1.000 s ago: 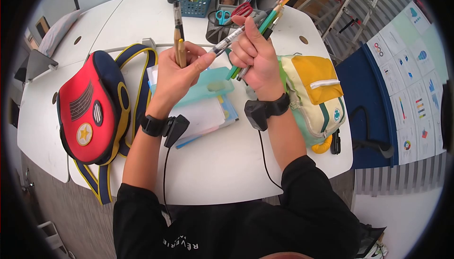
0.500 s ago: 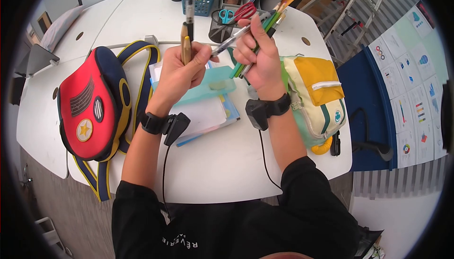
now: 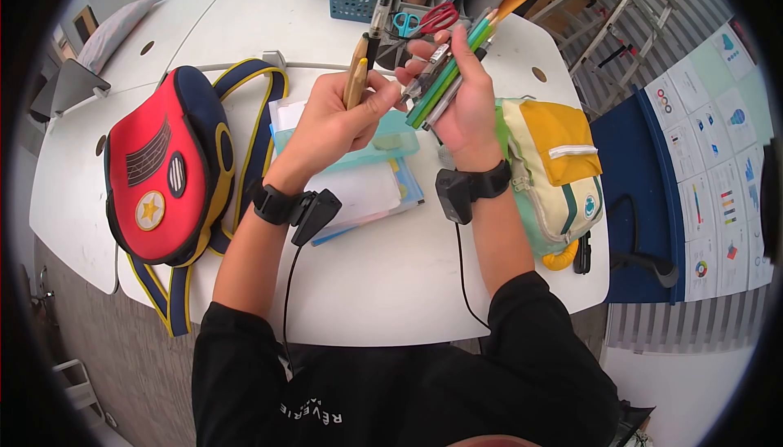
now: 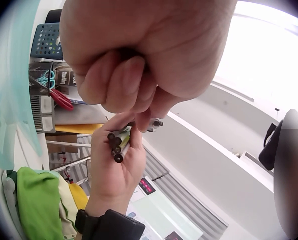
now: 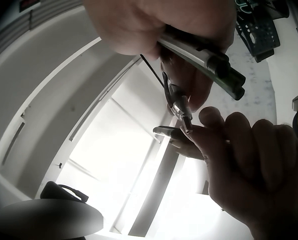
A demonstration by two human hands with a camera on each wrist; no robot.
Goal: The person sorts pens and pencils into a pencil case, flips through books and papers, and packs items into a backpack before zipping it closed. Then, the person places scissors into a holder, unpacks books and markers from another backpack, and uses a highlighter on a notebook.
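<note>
Over the table, my left hand (image 3: 330,125) grips light wooden pencils (image 3: 356,84) and a black pen with a clear cap (image 3: 378,27), all pointing up. Beside it, my right hand (image 3: 473,117) holds a slanted bundle of green pencils (image 3: 444,88) and pens between thumb and palm, its other fingers partly spread. A clear pen (image 3: 420,84) lies along the bundle's left side. In the right wrist view, the end of this clear pen (image 5: 181,107) is right at my left thumb tip. The left wrist view shows the bundle's blunt ends (image 4: 118,145) below my left hand.
A teal pouch (image 3: 391,141) and papers (image 3: 359,190) lie beneath the hands. A red backpack (image 3: 155,170) sits at left, a cream and yellow backpack (image 3: 555,161) at right. Behind stand a mesh organizer with red scissors (image 3: 440,19) and a blue basket (image 3: 352,2).
The clear pen, earlier stretched between both hands, now lies against the bundle in my right hand. My right fingers have loosened outward, and my left hand has come closer to them.
</note>
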